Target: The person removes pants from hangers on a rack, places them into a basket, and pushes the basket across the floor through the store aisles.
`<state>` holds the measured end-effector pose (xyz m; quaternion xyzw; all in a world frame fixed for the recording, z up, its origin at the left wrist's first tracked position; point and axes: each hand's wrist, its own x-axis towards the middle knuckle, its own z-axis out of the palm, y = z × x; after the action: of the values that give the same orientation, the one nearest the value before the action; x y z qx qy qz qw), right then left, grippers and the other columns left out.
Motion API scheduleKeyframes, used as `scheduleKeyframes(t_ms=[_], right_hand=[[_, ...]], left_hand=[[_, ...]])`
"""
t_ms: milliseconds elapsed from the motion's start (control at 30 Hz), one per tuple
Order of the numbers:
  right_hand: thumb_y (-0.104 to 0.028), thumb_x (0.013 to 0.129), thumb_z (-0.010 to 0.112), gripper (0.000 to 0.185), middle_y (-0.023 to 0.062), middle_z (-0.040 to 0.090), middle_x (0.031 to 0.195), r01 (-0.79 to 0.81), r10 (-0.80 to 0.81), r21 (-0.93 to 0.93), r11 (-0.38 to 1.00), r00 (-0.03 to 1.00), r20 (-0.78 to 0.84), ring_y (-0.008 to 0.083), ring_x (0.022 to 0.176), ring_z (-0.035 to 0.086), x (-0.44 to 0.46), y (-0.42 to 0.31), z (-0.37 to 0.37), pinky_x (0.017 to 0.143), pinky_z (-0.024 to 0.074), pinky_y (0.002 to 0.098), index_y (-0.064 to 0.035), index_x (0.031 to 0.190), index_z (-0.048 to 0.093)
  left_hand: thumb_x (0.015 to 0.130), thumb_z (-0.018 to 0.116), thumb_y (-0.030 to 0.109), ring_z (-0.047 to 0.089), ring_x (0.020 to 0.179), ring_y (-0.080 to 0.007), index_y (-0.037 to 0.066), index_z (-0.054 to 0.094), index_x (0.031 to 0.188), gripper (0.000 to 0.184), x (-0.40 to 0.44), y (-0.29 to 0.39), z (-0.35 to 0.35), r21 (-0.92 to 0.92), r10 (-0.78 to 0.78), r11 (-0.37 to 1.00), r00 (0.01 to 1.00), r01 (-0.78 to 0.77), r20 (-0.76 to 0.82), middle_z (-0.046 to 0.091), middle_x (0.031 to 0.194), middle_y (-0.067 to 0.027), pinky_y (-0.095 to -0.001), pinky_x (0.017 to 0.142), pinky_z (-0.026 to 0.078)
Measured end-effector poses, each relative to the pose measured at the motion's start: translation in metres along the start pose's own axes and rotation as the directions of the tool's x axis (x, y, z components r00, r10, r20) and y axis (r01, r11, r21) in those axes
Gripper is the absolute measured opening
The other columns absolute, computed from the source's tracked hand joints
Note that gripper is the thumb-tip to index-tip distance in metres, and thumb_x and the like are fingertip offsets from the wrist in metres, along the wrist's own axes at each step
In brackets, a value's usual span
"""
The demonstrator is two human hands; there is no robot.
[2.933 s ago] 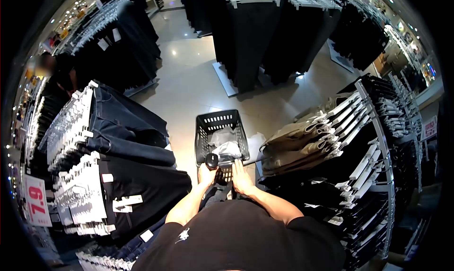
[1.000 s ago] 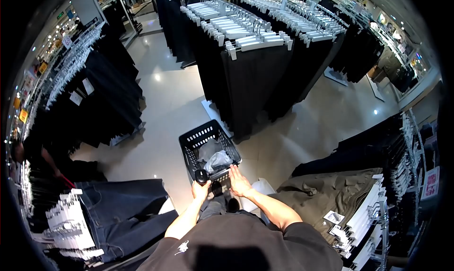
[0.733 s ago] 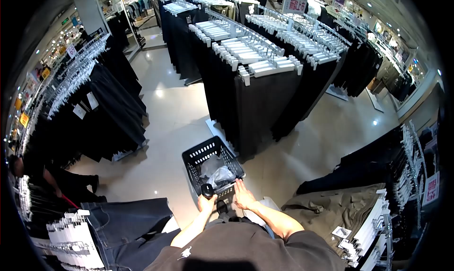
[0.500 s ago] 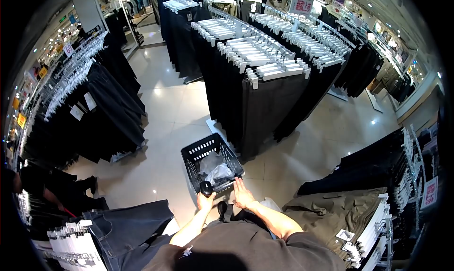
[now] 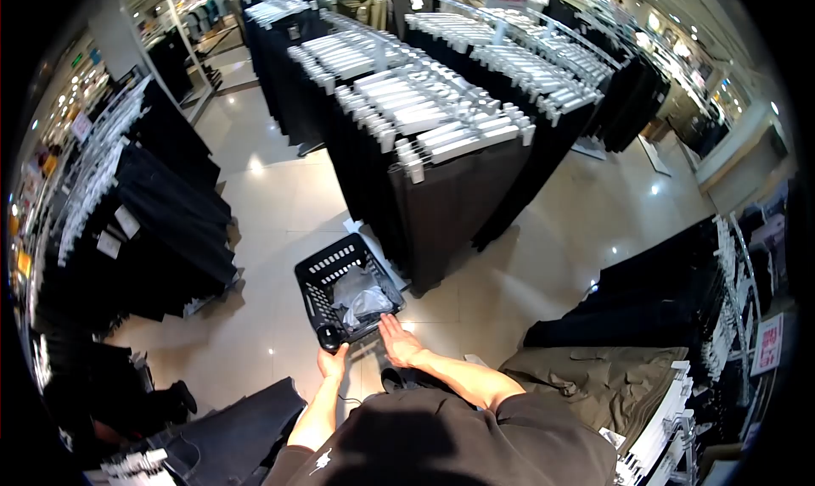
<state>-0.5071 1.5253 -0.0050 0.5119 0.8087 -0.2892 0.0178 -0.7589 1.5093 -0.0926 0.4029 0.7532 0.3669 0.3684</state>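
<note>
A black plastic basket (image 5: 306, 295) with slotted walls stands on the floor in front of me, beside a rack of dark trousers. Inside lie grey and clear plastic-wrapped items (image 5: 367, 297). My left hand (image 5: 333, 363) is closed around a black handheld device (image 5: 328, 338) that looks like a scanner, at the basket's near left corner. My right hand (image 5: 401, 343) is open, its fingers stretched out together at the near right rim. Whether those fingertips press on the rim, I cannot tell.
A long rack with white hangers (image 5: 424, 104) and dark trousers fills the middle. More racks line the left and right. Olive trousers (image 5: 586, 380) hang near my right elbow, dark jeans (image 5: 233, 435) near my left. Another person in dark clothes (image 5: 127, 393) is low on the left.
The view has shifted, so the basket, both hands and the racks appear farther left. My hands keep nearly the same places at the basket. The other person appears lower in view.
</note>
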Motion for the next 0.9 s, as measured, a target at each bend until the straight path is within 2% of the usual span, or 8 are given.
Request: scheduleKeyframes(t_ms=[100, 300, 467, 600, 700, 733, 867, 900], right_hand=[[-0.020, 0.085, 0.067, 0.089, 0.0274, 0.010, 0.165, 0.005, -0.006, -0.045, 0.999, 1.000, -0.010, 0.0416, 0.154, 0.010, 0.015, 0.013, -0.002, 0.119, 0.0330, 0.0481, 0.0108, 0.154, 0.019], [-0.012, 0.084, 0.057, 0.078, 0.0242, 0.014, 0.165, 0.019, -0.018, 0.031, 0.999, 0.999, -0.044, 0.0385, 0.154, 0.015, 0.030, 0.025, -0.022, 0.110, 0.0441, 0.0491, 0.0102, 0.152, 0.027], [-0.014, 0.083, 0.062, 0.082, 0.0233, 0.014, 0.166, 0.010, -0.007, 0.073, 0.997, 0.999, -0.048, 0.0371, 0.155, 0.014, 0.037, 0.028, -0.029, 0.111, 0.0431, 0.0500, 0.0089, 0.153, 0.027], [-0.013, 0.079, 0.069, 0.088, 0.0223, 0.012, 0.166, -0.017, 0.019, 0.039, 0.999, 0.999, -0.050, 0.0360, 0.155, 0.013, 0.045, 0.024, -0.037, 0.112, 0.0424, 0.0540, 0.0074, 0.154, 0.027], [-0.016, 0.086, 0.060, 0.079, 0.0226, 0.013, 0.166, -0.039, 0.045, 0.079, 0.996, 0.997, -0.064, 0.0363, 0.155, 0.012, 0.054, 0.023, -0.041, 0.112, 0.0420, 0.0540, 0.0078, 0.154, 0.027], [-0.015, 0.086, 0.058, 0.078, 0.0227, 0.013, 0.166, -0.038, 0.043, 0.073, 0.997, 0.997, -0.064, 0.0365, 0.155, 0.012, 0.057, 0.024, -0.044, 0.112, 0.0417, 0.0540, 0.0080, 0.154, 0.027], [-0.014, 0.088, 0.054, 0.075, 0.0233, 0.013, 0.166, -0.053, 0.056, 0.047, 0.997, 0.995, -0.078, 0.0372, 0.155, 0.013, 0.067, 0.027, -0.045, 0.113, 0.0410, 0.0538, 0.0088, 0.153, 0.027], [-0.014, 0.088, 0.054, 0.074, 0.0234, 0.013, 0.166, -0.055, 0.057, 0.035, 0.998, 0.995, -0.081, 0.0374, 0.155, 0.013, 0.073, 0.027, -0.042, 0.113, 0.0409, 0.0536, 0.0089, 0.153, 0.027]], left_hand=[[0.076, 0.088, 0.010, 0.068, 0.094, -0.0195, -0.001, 0.067, 0.114, 0.044, 0.008, 0.020, 0.005, -0.108, 0.022, 0.994, 1.000, -0.020, 0.011, 0.074, 0.105, -0.0102, -0.0357, 0.089, 0.053], [0.079, 0.086, 0.008, 0.065, 0.086, -0.0166, 0.000, 0.068, 0.111, 0.039, 0.036, 0.016, 0.010, -0.057, -0.021, 0.998, 0.998, 0.024, 0.061, 0.072, 0.098, -0.0058, -0.0322, 0.085, 0.052], [0.079, 0.086, 0.009, 0.065, 0.088, -0.0174, -0.001, 0.068, 0.113, 0.039, 0.058, 0.007, 0.007, 0.071, -0.127, 0.990, 0.983, 0.118, 0.136, 0.073, 0.100, -0.0072, -0.0330, 0.085, 0.052], [0.080, 0.086, 0.008, 0.065, 0.083, -0.0170, -0.001, 0.067, 0.113, 0.039, 0.073, 0.001, 0.011, 0.036, -0.118, 0.993, 0.987, 0.115, 0.107, 0.073, 0.096, -0.0061, -0.0324, 0.081, 0.053], [0.081, 0.084, 0.007, 0.065, 0.080, -0.0152, -0.002, 0.067, 0.114, 0.038, 0.072, 0.030, 0.012, 0.054, -0.215, 0.976, 0.962, 0.209, 0.170, 0.073, 0.094, -0.0051, -0.0312, 0.078, 0.054], [0.084, 0.082, 0.011, 0.060, 0.062, -0.0124, 0.003, 0.071, 0.102, 0.022, 0.075, 0.023, 0.017, 0.000, -0.080, 0.997, 0.990, 0.080, 0.115, 0.068, 0.076, -0.0019, -0.0288, 0.059, 0.050], [0.084, 0.083, 0.013, 0.060, 0.062, -0.0120, 0.003, 0.073, 0.099, 0.021, 0.098, -0.005, 0.023, -0.028, 0.008, 1.000, 0.997, -0.006, 0.081, 0.068, 0.075, -0.0016, -0.0295, 0.059, 0.050], [0.082, 0.085, 0.013, 0.061, 0.069, -0.0135, 0.001, 0.072, 0.102, 0.026, 0.100, -0.003, 0.024, 0.027, -0.038, 0.999, 0.991, 0.035, 0.125, 0.070, 0.082, -0.0031, -0.0312, 0.067, 0.051]])
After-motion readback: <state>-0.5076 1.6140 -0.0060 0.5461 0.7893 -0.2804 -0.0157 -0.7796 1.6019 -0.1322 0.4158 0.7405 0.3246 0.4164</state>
